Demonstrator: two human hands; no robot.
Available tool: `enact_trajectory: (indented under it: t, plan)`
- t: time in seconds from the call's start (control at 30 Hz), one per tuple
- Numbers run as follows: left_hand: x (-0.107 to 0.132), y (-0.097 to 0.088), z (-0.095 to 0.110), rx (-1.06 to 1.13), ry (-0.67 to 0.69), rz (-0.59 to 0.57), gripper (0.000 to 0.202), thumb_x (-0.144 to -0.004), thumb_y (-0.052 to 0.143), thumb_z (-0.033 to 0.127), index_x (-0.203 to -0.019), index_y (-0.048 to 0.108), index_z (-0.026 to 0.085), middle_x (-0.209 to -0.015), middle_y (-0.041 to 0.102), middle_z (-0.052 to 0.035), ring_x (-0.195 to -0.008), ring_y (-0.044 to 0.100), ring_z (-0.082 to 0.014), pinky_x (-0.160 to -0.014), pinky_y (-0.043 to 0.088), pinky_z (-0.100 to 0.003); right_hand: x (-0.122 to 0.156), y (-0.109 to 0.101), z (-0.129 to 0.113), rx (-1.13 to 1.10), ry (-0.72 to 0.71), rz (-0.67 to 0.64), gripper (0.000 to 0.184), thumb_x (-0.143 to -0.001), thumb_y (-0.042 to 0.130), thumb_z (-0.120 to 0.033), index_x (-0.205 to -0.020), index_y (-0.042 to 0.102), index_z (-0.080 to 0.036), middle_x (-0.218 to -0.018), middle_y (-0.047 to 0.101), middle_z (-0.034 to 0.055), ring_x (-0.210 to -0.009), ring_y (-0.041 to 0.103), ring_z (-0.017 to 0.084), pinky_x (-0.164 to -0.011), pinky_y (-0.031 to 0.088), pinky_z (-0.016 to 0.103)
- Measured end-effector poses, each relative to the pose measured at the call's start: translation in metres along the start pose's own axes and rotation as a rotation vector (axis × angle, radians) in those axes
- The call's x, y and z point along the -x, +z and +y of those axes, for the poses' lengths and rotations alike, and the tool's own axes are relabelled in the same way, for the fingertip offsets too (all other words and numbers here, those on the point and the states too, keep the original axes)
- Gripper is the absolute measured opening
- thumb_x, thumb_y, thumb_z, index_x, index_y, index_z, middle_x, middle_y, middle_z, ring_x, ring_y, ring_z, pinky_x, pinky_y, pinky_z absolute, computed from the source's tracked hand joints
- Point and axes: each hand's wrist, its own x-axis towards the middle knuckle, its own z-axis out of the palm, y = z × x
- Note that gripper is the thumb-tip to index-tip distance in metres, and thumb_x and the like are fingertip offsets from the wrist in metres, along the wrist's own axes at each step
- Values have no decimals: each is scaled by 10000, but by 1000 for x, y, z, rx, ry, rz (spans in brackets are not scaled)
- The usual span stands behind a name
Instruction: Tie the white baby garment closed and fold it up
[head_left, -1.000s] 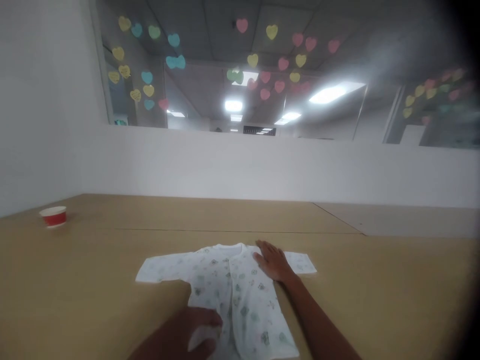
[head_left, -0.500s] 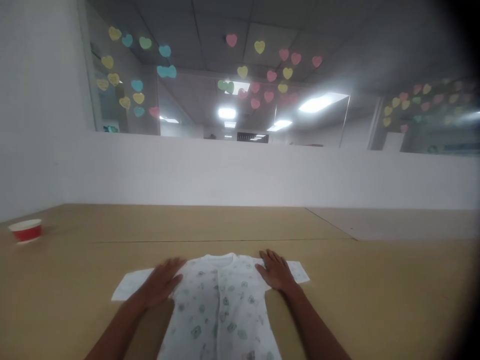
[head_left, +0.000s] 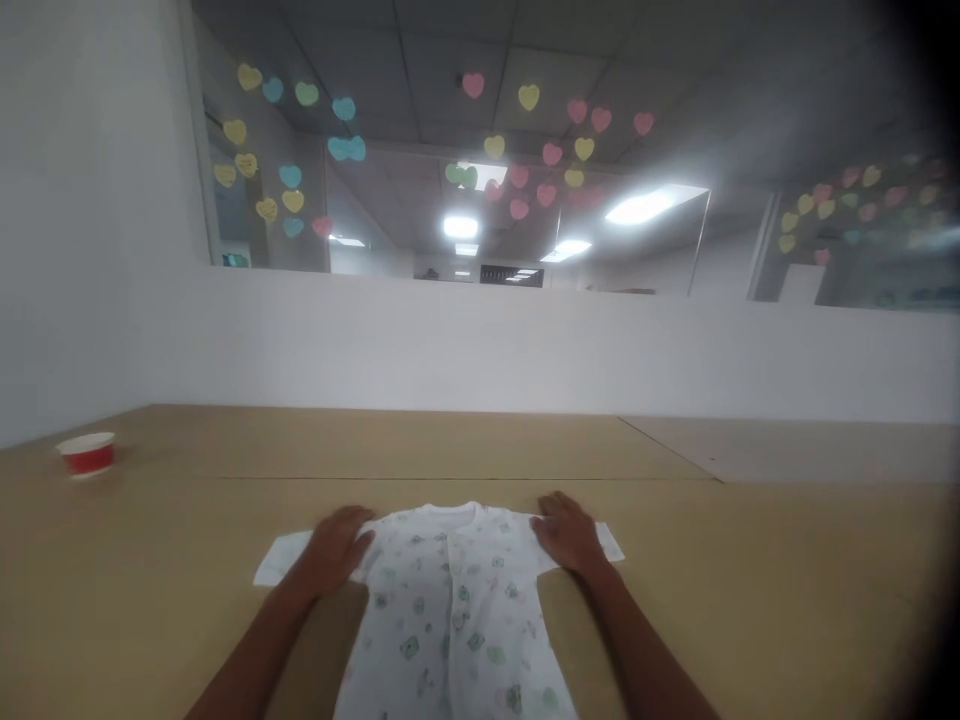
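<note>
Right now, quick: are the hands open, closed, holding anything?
Left hand: open, thumb spread, resting on one shirt sleeve, no visible grip.
Right hand: open, thumb spread, resting on the other sleeve, no visible grip.

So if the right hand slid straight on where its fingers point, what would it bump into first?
Most likely the white wall. From the shirt sleeve, the right hand would cross the tabletop, with nothing seen standing between, though depth is unclear.

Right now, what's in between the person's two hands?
Between the left hand and the right hand lies the upper part of the white printed shirt, with its collar near the middle; the head view shows this.
</note>
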Motion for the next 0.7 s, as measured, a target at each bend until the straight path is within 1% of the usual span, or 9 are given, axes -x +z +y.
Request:
enact_trajectory:
  t: [0.07, 0.13, 0.2, 0.3, 0.4, 0.47, 0.57, 0.63, 0.7]
  plan:
    - [-6, 5, 9, 137, 126, 35, 672, -959, 285, 481, -1455, 416, 47, -1459, 441, -140, -1350, 399, -210, -1160, 249, -310, 2, 1, -10, -88, -157, -46, 551, -975, 351, -505, -1465, 436, -267, -1537, 340, 5, -1442, 256, 186, -1185, 169, 395]
    - [-10, 6, 17, 185, 91, 53, 695, -940, 316, 479, -1481, 364, 44, -1416, 479, -149, -1291, 456, -206, -1123, 303, -314, 4, 0, -17, -165, -250, -70, 529, -975, 342, -531, -1453, 435, -326, -1489, 410, -33, -1394, 328, 169, -1167, 190, 406]
    - [-11, 3, 20, 144, 23, 52, 614, -919, 358, 454, -1409, 472, 103, -1328, 549, -132, -1232, 499, -223, -1073, 345, -362, 5, -3, -18, -201, -252, -52, 503, -960, 372, -536, -1394, 499, -316, -1381, 512, -3, -1310, 405, 200, -1108, 251, 430]
    - [-6, -8, 11, 62, -78, 1, 508, -887, 423, 479, -1254, 598, 174, -1312, 572, -100, -1239, 496, -283, -1043, 334, -474, 2, -9, -10, -181, -154, -38, 392, -948, 404, -506, -1190, 625, -292, -1195, 593, 25, -1189, 461, 220, -1017, 305, 421]
    - [0, -20, -12, 36, -172, -57, 590, -861, 439, 544, -1279, 593, 156, -1339, 562, -115, -1233, 511, -315, -1048, 316, -521, -2, -14, 4, -153, -36, -34, 341, -945, 388, -430, -938, 665, -231, -1059, 609, 50, -1110, 485, 237, -948, 324, 422]
    - [2, -24, -32, 7, -207, -125, 680, -846, 429, 572, -1352, 552, 134, -1406, 508, -129, -1288, 469, -332, -1080, 283, -532, -3, -17, 14, -133, -3, -28, 329, -928, 390, -381, -858, 659, -205, -1040, 601, 64, -1096, 486, 246, -915, 332, 422]
    - [1, -26, -68, 8, -190, -185, 726, -821, 420, 516, -1412, 505, 102, -1449, 462, -138, -1322, 440, -329, -1104, 281, -501, -2, -20, 27, -107, 7, -8, 243, -881, 430, -304, -896, 650, -201, -1080, 596, 56, -1122, 482, 235, -919, 328, 420]
    - [1, -25, -91, 72, -153, -167, 715, -774, 447, 473, -1367, 548, 86, -1404, 506, -142, -1282, 483, -315, -1092, 328, -450, 1, -24, 36, -87, 14, -5, 225, -839, 463, -260, -959, 644, -201, -1101, 604, 54, -1128, 492, 232, -941, 320, 433]
    - [2, -23, -111, 159, -109, -123, 683, -738, 480, 477, -1277, 614, 79, -1335, 563, -141, -1231, 528, -298, -1072, 372, -398, 4, -28, 47, -64, 23, -29, 270, -807, 486, -241, -1021, 645, -203, -1146, 611, 61, -1141, 505, 248, -966, 309, 457]
